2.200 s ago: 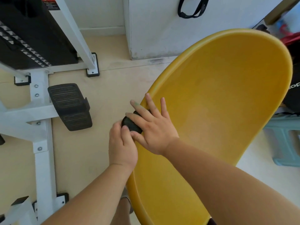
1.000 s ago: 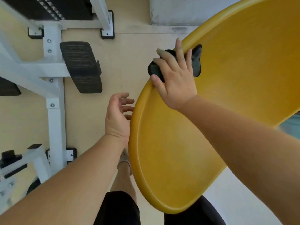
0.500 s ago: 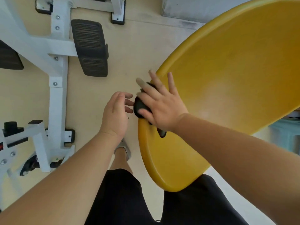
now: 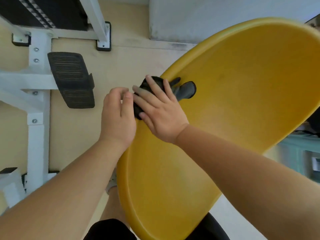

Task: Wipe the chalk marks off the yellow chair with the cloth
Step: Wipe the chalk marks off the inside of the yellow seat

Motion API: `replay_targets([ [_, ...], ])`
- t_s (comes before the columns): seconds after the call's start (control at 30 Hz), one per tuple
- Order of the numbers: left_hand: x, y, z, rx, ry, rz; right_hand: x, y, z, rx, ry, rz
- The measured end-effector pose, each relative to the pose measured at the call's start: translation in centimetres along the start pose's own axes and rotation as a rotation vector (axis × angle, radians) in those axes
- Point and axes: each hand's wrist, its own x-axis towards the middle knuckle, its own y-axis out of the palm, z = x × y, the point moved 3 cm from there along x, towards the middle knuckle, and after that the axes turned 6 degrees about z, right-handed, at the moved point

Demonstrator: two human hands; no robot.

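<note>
The yellow chair (image 4: 242, 101) is a smooth plastic shell tilted toward me, filling the right half of the view. A dark cloth (image 4: 185, 90) lies bunched over its left rim. My right hand (image 4: 159, 110) presses flat on the cloth with straight, spread fingers. My left hand (image 4: 117, 115) sits just outside the rim with curled fingers, its thumb touching the cloth's left end. Whether it grips the cloth or the rim is hidden. A faint pale smear (image 4: 181, 175) shows low on the shell.
A white metal exercise frame (image 4: 36, 94) with a black ribbed footplate (image 4: 71, 78) stands on the beige floor at left. A white cabinet base (image 4: 190, 18) is behind the chair. A teal stool (image 4: 301, 153) sits at right. My legs are under the chair's near end.
My right hand slid the cloth back up along the left rim, and a cloth flap now spreads onto the shell. My left hand closed in against the rim and cloth.
</note>
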Motion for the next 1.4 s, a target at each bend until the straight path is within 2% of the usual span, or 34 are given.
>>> replay_targets([
  [0.13,3.8,2.1,-3.3,0.085,0.073,-0.003,0.5,0.8,-3.1,-0.05,-0.062,-0.03],
  [0.3,8.3,5.7,-7.6,0.223,0.179,0.101,2.5,-1.3,-12.6,-0.145,0.076,0.016],
  [0.37,10.3,7.7,-9.3,0.297,0.218,0.157,2.4,-2.5,-17.6,-0.166,0.189,0.028],
  [0.47,12.8,11.1,-11.1,0.416,0.234,0.286,1.5,-4.6,-25.9,-0.13,0.483,0.029],
  [0.57,13.6,13.2,-11.6,0.652,0.217,0.342,0.3,-6.0,-31.3,-0.067,0.74,0.012],
  [0.67,13.3,13.2,-11.6,0.769,0.222,0.316,1.0,-6.1,-29.9,0.013,0.791,-0.012],
  [0.83,13.2,13.1,-11.8,0.774,0.208,0.3,3.4,-3.9,-21.5,0.154,0.504,-0.054],
  [0.9,13.2,13.2,-11.9,0.793,0.2,0.298,3.2,-3.7,-21.6,0.222,0.467,-0.099],
  [1.0,13.2,13.2,-12.0,0.811,0.183,0.3,2.5,-3.8,-24.9,0.129,0.396,-0.071],
  [1.23,13.3,13.3,-11.6,0.833,0.14,0.302,-1.9,-6.2,-37.9,0.001,0.748,-0.126],
  [1.4,13.3,13.2,-11.7,0.804,0.138,0.301,-1.9,-6.4,-38.9,0.073,1.054,-0.222],
])
